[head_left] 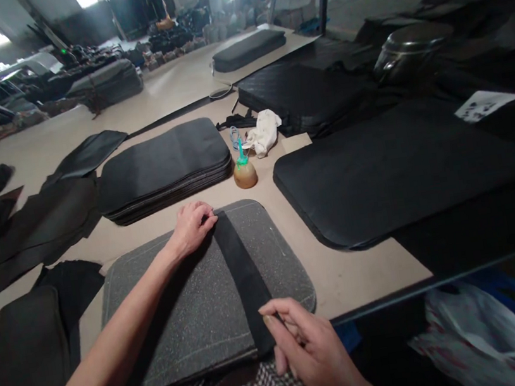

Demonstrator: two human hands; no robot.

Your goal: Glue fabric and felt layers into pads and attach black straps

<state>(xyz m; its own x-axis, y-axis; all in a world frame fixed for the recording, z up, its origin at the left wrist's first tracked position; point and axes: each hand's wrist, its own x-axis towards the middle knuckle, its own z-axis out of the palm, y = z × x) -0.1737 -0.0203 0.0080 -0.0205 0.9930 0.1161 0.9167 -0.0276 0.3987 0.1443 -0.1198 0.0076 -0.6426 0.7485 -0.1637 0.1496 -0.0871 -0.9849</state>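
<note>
A black strip (pixel 241 265) lies across a grey speckled panel (pixel 183 312) with rounded corners, near the table's front edge. My left hand (pixel 194 226) has its fingers closed on the strip's far end, at the panel's back edge. At the near end, my right hand (pixel 302 340) pinches the strip between thumb and fingers, by the panel's front edge. Pale lines run along the panel's border. Behind the panel stands a round amber bottle (pixel 245 174) with a green nozzle.
A stack of black panels (pixel 162 161) lies behind my left hand, and large black panels (pixel 380 176) lie to the right. Dark pieces (pixel 41 223) overlap at the left. A white cloth (pixel 264 133) sits behind the bottle. A plastic bag (pixel 478 334) is below the table's edge.
</note>
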